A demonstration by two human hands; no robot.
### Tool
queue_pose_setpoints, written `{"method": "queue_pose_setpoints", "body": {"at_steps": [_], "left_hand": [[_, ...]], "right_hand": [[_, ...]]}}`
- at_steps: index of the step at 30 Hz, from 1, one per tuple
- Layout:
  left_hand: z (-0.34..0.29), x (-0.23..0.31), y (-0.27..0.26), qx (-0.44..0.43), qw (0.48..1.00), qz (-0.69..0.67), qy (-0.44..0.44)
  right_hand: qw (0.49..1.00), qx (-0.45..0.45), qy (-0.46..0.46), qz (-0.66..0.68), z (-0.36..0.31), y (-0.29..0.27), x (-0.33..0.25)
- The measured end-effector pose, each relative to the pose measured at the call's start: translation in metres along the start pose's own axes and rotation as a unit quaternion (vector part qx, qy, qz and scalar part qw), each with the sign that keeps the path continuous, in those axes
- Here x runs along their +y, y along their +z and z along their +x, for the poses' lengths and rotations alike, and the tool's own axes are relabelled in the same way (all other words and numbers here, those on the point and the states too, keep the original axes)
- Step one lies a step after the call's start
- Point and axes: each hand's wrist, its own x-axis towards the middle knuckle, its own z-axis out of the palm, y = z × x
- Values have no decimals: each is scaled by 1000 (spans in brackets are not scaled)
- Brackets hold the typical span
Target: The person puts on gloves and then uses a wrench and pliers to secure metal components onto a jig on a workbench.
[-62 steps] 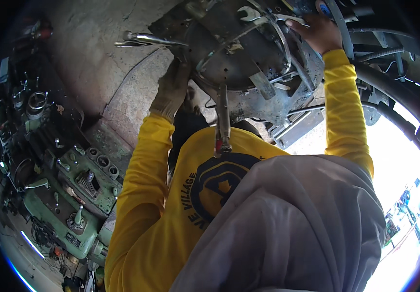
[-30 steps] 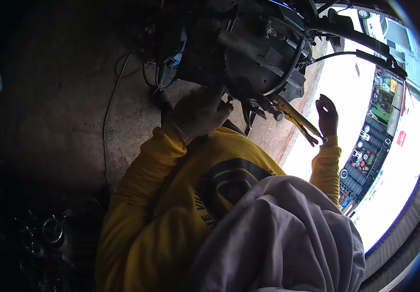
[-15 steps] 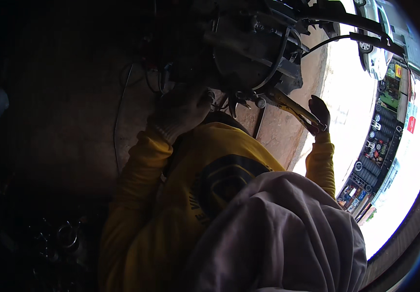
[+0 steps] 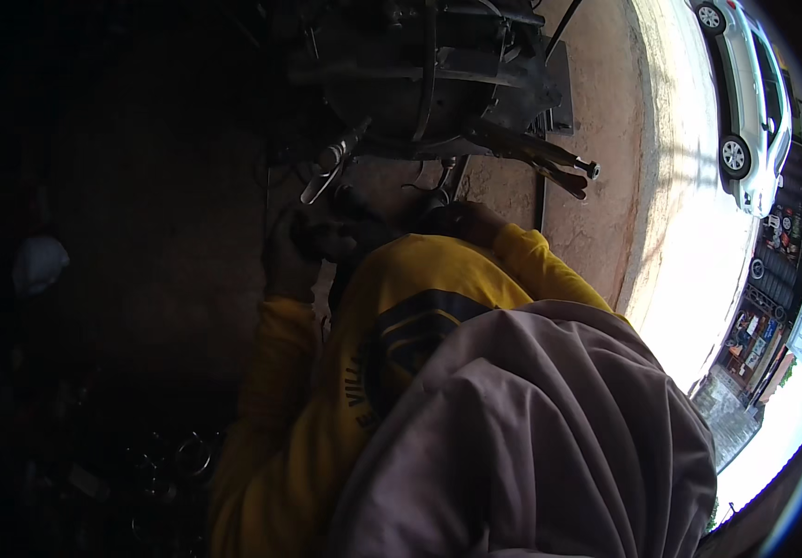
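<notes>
A dark, round metal assembly (image 4: 392,102) fills the top middle. Locking pliers (image 4: 541,153) grip its lower right rim, their handles sticking out to the right with no hand on them. A second pair of pliers (image 4: 331,163) hangs at the lower left rim. Below that pair is my left hand (image 4: 303,246), its fingers curled together in deep shadow; what they hold does not show. My right hand (image 4: 471,221) is bent in close under the assembly, fingers curled beside a small shiny metal piece (image 4: 440,197). Whether it grips that piece is unclear.
Metal rings and loose parts (image 4: 187,456) lie in the dark at lower left. A white rounded object (image 4: 40,265) is at far left. The reddish-brown floor (image 4: 596,149) extends right toward bright ground, where a silver car (image 4: 750,112) stands before shelves of tyres.
My right hand has let go of the locking pliers' handles and moved left under the assembly. My left hand has come down and left, away from the assembly. The view has shifted.
</notes>
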Motion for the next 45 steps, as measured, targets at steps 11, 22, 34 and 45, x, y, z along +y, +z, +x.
{"method": "queue_pose_setpoints", "body": {"at_steps": [11, 22, 34, 45], "left_hand": [[-30, -81, 109, -186, 980, -23, -71], [-58, -136, 153, 208, 698, 645, 230], [-79, -173, 238, -72, 773, 629, -31], [-67, -184, 266, -19, 912, 409, -4]], "right_hand": [[954, -50, -267, -131, -16, -9, -45], [974, 107, -144, 137, -80, -49, 14], [932, 127, -294, 168, -118, -69, -6], [903, 229, -336, -139, -94, -53, 7]]}}
